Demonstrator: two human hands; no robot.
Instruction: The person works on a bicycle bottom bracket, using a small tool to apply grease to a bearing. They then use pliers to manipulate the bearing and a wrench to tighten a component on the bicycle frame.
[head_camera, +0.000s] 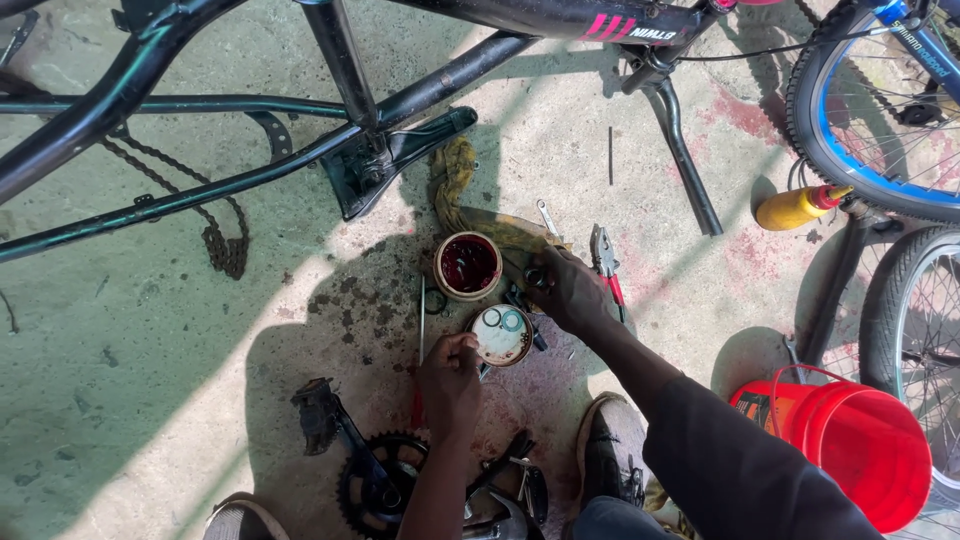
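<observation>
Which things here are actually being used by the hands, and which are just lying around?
In use:
left hand at the shallow lid of small rings
right hand on small parts beside the tin of red grease

Lying about:
pliers
crank with chainring
yellow bottle
red bucket

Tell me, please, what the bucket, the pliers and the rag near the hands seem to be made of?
Bucket: likely plastic, smooth glossy red with a thin wire handle. Pliers: grey dull metal, handles in a red, probably rubbery, covering. Rag: woven cloth, twisted, stained yellow-brown.
</observation>
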